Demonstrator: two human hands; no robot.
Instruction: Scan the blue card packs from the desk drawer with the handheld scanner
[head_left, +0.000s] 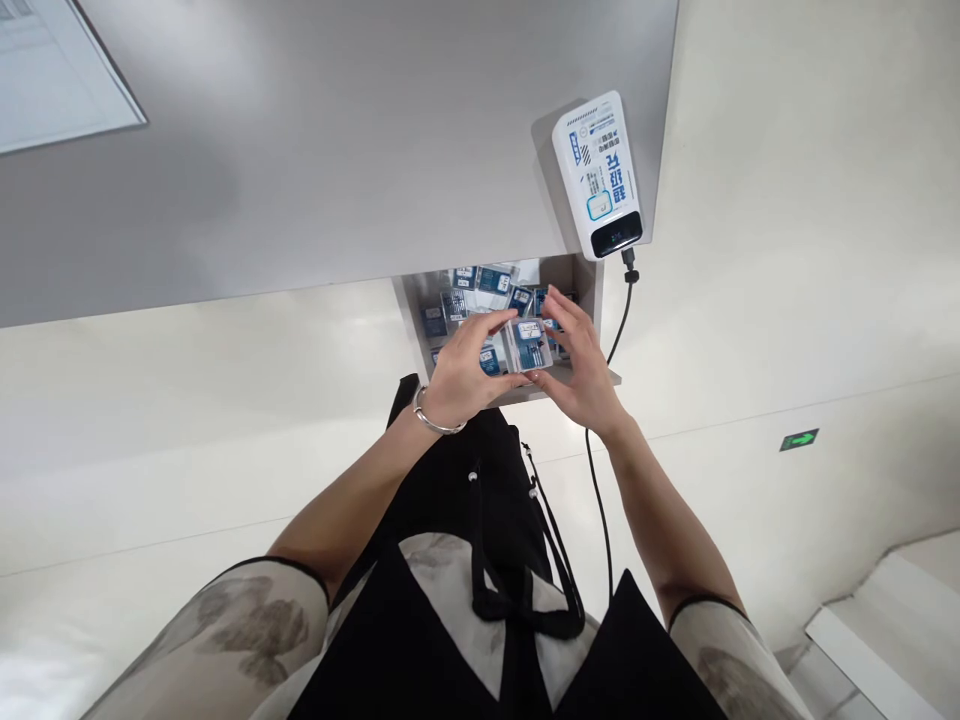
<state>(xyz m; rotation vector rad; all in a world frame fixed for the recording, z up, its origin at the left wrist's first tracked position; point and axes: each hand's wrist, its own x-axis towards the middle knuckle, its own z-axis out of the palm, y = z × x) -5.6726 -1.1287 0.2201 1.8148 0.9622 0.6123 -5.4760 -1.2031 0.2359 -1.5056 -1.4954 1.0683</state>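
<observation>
We note both our left hand (461, 375) and right hand (581, 370) over an open drawer (589, 285) of packets (480, 280). Their fingers (487, 330) are clamped on one clear packet (529, 345).

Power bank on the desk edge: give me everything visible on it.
The power bank is a white, rounded slab, plastic by the look, lying flat near the corner of the grey desk. Its top face carries blue printed characters and small graphics. The end nearest the person is a glossy black panel with a faint lit readout, too small to read. A black cable plugs into that end and hangs down past the desk edge. Neither hand touches it.
</observation>
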